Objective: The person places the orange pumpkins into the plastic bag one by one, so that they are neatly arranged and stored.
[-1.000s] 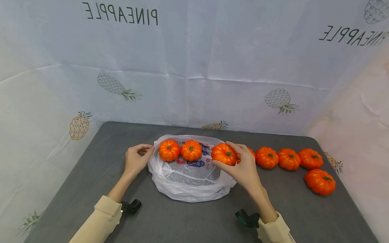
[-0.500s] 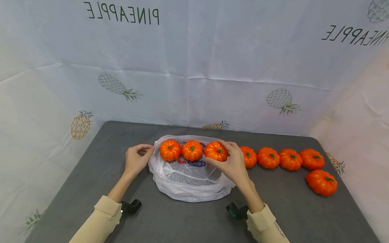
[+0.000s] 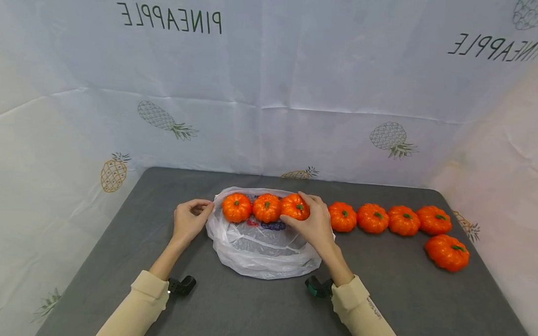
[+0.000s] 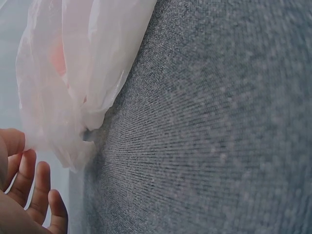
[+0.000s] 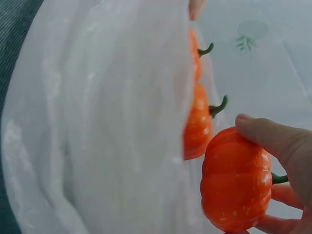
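Observation:
A white plastic bag (image 3: pixel 265 267) lies opened out on the table, its rim rolled up round it. Two small orange pumpkins (image 3: pixel 236 208) with green stems sit inside at the back left. My right hand (image 3: pixel 313 219) grips a third pumpkin (image 5: pixel 236 180) between thumb and fingers, beside those two and over the bag's inside. At the left rim my left hand (image 3: pixel 190 219) pinches the bag's edge between thumb and index finger. In the left wrist view its other fingers (image 4: pixel 41 187) are loosely bent, and an orange patch shows through the plastic.
On the right of the grey table (image 3: pixel 255 316) several more pumpkins (image 3: pixel 372 218) stand in a row, with one pumpkin (image 3: pixel 447 252) in front of the row's right end. A white cloth (image 3: pixel 263 79) with pineapple prints hangs behind and at both sides.
My right hand has moved left with its pumpkin, from the bag's right side to beside the two pumpkins within. The left hand has stayed at the rim.

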`<action>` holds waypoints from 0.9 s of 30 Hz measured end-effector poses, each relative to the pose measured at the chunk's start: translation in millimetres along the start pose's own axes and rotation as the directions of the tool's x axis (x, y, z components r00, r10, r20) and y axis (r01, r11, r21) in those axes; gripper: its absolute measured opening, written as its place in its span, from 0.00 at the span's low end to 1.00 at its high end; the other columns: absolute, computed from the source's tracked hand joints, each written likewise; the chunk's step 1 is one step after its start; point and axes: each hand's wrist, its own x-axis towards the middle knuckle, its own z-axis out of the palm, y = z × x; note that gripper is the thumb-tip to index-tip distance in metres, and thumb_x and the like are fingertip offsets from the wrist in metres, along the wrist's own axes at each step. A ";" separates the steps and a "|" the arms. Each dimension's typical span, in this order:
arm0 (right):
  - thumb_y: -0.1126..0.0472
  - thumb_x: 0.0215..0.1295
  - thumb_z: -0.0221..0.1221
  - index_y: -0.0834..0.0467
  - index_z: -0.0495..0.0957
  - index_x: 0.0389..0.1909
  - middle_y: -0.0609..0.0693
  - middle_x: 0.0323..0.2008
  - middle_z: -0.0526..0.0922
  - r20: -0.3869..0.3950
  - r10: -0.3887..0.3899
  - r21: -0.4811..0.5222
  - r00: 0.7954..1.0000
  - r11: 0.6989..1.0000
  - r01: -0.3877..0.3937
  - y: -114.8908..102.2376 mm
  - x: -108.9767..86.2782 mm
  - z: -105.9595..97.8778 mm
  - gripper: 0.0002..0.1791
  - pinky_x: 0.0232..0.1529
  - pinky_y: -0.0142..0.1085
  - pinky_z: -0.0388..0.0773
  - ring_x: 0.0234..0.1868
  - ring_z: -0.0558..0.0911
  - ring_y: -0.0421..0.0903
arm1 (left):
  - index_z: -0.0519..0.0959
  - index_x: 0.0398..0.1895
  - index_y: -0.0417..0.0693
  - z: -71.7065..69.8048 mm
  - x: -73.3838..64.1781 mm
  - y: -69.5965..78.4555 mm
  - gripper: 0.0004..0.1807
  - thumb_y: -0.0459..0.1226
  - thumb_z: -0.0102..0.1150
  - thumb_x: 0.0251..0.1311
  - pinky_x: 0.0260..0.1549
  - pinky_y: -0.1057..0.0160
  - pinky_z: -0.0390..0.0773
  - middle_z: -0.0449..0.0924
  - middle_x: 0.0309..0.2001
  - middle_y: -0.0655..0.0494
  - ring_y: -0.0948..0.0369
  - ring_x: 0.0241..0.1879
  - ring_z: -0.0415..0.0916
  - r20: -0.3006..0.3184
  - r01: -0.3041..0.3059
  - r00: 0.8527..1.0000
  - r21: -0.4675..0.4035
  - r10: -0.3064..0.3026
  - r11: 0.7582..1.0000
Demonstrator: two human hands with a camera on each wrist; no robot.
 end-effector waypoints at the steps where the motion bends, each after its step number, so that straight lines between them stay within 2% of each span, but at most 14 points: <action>1: 0.49 0.52 0.78 0.59 0.73 0.70 0.63 0.64 0.76 -0.005 0.007 0.002 1.000 1.000 -0.007 1.2 0.4 0.4 0.44 0.58 0.60 0.78 0.64 0.72 0.65 | 0.89 0.36 0.39 0.1 0.1 -0.2 0.07 0.36 0.70 0.61 0.29 0.79 0.71 0.88 0.32 0.42 0.75 0.25 0.73 -0.002 0.000 1.000 -0.003 0.000 1.000; 8: 0.47 0.51 0.78 0.61 0.73 0.69 0.65 0.63 0.75 -0.038 0.019 0.015 0.999 1.000 -0.018 8.7 2.5 5.8 0.46 0.60 0.63 0.72 0.64 0.71 0.66 | 0.89 0.36 0.38 1.9 0.8 -1.5 0.07 0.36 0.70 0.61 0.30 0.80 0.71 0.88 0.31 0.42 0.74 0.25 0.73 -0.006 -0.015 1.000 0.006 0.015 1.000; 17: 0.48 0.51 0.79 0.63 0.74 0.68 0.66 0.62 0.76 -0.077 -0.021 -0.019 0.997 1.000 0.019 18.2 4.3 14.0 0.45 0.60 0.60 0.77 0.63 0.75 0.67 | 0.89 0.38 0.41 1.6 -0.6 -1.3 0.08 0.37 0.69 0.63 0.29 0.76 0.74 0.88 0.32 0.44 0.72 0.27 0.75 0.010 0.005 1.000 -0.019 -0.004 1.000; 27: 0.49 0.50 0.79 0.66 0.74 0.67 0.69 0.64 0.76 -0.079 -0.025 -0.037 0.997 0.999 0.022 29.7 3.5 20.8 0.45 0.63 0.60 0.75 0.66 0.73 0.67 | 0.89 0.38 0.41 0.7 -1.2 -0.7 0.08 0.38 0.69 0.63 0.29 0.75 0.74 0.87 0.33 0.45 0.70 0.27 0.75 0.013 0.012 1.000 -0.019 -0.011 1.000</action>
